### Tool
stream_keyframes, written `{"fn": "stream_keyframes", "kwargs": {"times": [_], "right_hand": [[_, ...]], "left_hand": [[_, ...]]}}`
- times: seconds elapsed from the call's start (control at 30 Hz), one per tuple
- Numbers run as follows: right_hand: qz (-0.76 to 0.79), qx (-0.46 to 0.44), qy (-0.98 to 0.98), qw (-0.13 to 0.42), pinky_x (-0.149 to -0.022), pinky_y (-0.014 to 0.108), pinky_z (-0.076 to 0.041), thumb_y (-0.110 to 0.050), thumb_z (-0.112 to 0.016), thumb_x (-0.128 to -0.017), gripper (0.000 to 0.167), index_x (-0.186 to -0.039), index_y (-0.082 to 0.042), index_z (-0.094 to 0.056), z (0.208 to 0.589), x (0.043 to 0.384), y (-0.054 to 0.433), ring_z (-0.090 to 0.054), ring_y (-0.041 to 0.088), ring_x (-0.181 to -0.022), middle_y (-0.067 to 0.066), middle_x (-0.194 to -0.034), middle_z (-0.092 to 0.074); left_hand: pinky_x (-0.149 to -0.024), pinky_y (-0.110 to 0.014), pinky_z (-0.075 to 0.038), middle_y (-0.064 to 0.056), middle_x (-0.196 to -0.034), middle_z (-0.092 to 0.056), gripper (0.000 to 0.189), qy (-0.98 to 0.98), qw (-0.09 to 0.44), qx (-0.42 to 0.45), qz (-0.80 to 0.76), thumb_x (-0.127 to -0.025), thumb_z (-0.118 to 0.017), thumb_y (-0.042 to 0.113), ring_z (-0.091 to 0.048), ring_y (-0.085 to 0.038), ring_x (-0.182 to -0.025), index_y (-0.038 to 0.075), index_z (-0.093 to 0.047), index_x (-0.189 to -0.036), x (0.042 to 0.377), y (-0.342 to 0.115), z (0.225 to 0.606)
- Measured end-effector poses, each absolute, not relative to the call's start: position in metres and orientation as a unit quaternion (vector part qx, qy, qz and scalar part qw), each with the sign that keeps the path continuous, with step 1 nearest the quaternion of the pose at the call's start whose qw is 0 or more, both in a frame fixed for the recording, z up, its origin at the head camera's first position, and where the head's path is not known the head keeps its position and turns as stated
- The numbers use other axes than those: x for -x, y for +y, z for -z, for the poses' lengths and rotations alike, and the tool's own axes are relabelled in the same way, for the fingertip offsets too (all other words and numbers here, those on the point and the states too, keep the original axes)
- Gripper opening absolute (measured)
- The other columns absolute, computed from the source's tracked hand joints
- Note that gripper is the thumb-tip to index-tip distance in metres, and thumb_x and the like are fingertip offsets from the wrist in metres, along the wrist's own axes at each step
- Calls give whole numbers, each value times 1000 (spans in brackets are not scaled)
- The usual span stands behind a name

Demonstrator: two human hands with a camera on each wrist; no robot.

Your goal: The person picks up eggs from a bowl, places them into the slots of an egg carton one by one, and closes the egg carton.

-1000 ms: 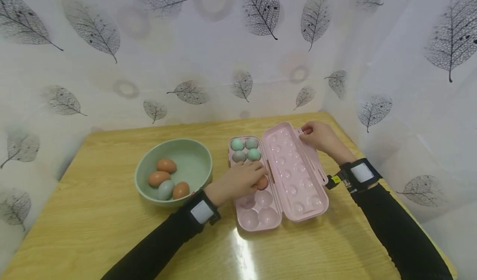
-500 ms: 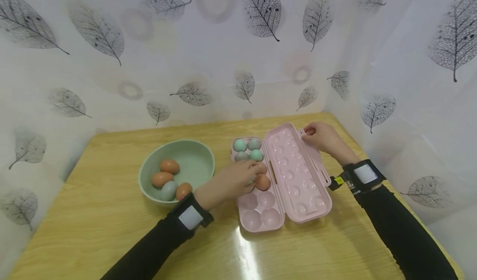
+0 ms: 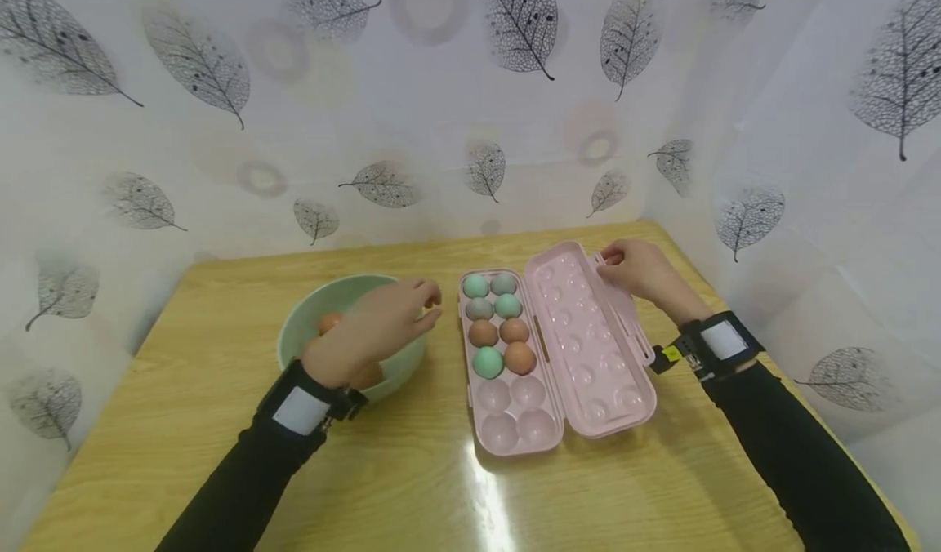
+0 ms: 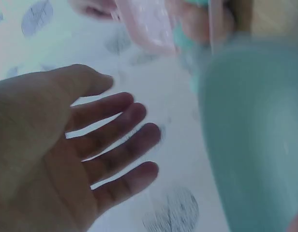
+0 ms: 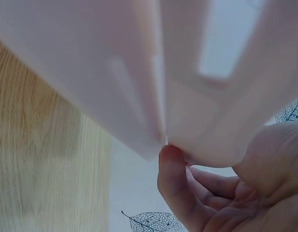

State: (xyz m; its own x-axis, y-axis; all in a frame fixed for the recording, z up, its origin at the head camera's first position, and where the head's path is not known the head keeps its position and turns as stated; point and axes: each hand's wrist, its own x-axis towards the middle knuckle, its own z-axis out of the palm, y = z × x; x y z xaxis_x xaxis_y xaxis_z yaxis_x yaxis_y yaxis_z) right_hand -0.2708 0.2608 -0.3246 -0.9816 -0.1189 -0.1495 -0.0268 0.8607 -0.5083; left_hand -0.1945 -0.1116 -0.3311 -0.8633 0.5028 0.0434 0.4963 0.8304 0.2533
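Observation:
My left hand (image 3: 378, 319) hovers over the light green bowl (image 3: 296, 329), fingers relaxed and apart with nothing in them, as the left wrist view also shows. Partly hidden under it, brown eggs (image 3: 331, 321) lie in the bowl. To the right stands a pink egg box (image 3: 501, 432), its far rows filled with green, greyish and brown eggs; the nearest cups hold none. A green egg (image 3: 488, 362) sits beside a brown egg (image 3: 520, 358) in the row nearest those cups. My right hand (image 3: 639, 270) pinches the far outer edge of the opened lid (image 3: 588, 348).
The wooden table (image 3: 412, 487) carries the bowl and egg box side by side, with a narrow gap between them. A leaf-print cloth (image 3: 441, 111) hangs behind and along both sides. The lid leans toward the table's right edge.
My left hand has let go of a brown egg in the box and swung left over the bowl. The eggs it covered now show. The right hand keeps its hold on the lid.

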Motion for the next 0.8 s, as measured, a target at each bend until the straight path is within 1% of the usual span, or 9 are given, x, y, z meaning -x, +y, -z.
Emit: {"fn": "stream_keyframes", "kwargs": {"times": [0.1, 0.2, 0.27, 0.33, 0.47, 0.6, 0.8], "right_hand": [[257, 41, 962, 83, -95, 50, -55, -22, -56, -99, 47, -135, 9, -53, 325, 271, 261, -61, 41, -114, 30, -127, -61], [255, 40, 962, 83, -95, 50, -55, -22, -56, -99, 47, -135, 8, -54, 324, 271, 260, -61, 41, -113, 29, -127, -61], [256, 38, 962, 85, -95, 50, -55, -22, -56, -100, 46, -135, 8, -54, 324, 271, 260, -61, 40, -114, 29, -127, -61], [258, 35, 962, 88, -95, 50, -55, -23, -56, -100, 46, -135, 7, -54, 324, 271, 259, -61, 40, -114, 28, -127, -61], [257, 37, 962, 89, -94, 49, -55, -23, -56, -100, 46, -134, 7, -55, 323, 273, 260, -60, 39, -112, 28, -127, -61], [258, 37, 961, 89, -93, 48, -56, -24, -57, -100, 45, -134, 7, -55, 323, 273, 261, -60, 39, -111, 28, -125, -61], [258, 36, 962, 86, -93, 48, -56, -23, -57, -100, 45, -134, 6, -55, 325, 275, 262, -61, 38, -111, 27, -125, -61]], "left_hand": [[-80, -36, -56, -7, -107, -68, 18, 964, 27, -237, -120, -103, -55, 23, -64, -18, -91, 10, -63, -113, 199, -136, 331], [-83, -39, -56, -8, -105, -70, 16, 965, 22, -233, -114, -101, -57, 18, -63, -19, -91, 7, -64, -110, 203, -160, 336], [-84, -40, -55, -9, -106, -69, 16, 967, 28, -227, -112, -101, -57, 16, -62, -19, -90, 6, -63, -112, 204, -173, 341], [-83, -40, -54, -9, -108, -68, 17, 970, 45, -209, -116, -101, -58, 15, -60, -19, -90, 6, -62, -115, 206, -182, 344], [-79, -40, -54, -10, -114, -67, 22, 975, 79, -172, -117, -101, -58, 17, -59, -21, -91, 7, -60, -121, 212, -192, 349], [-78, -39, -53, -12, -118, -67, 26, 977, 101, -145, -117, -100, -59, 18, -60, -22, -92, 7, -61, -123, 217, -195, 351], [-75, -37, -51, -10, -107, -66, 31, 976, 135, -125, -116, -95, -59, 12, -58, -23, -87, 3, -60, -124, 224, -197, 351]]}}
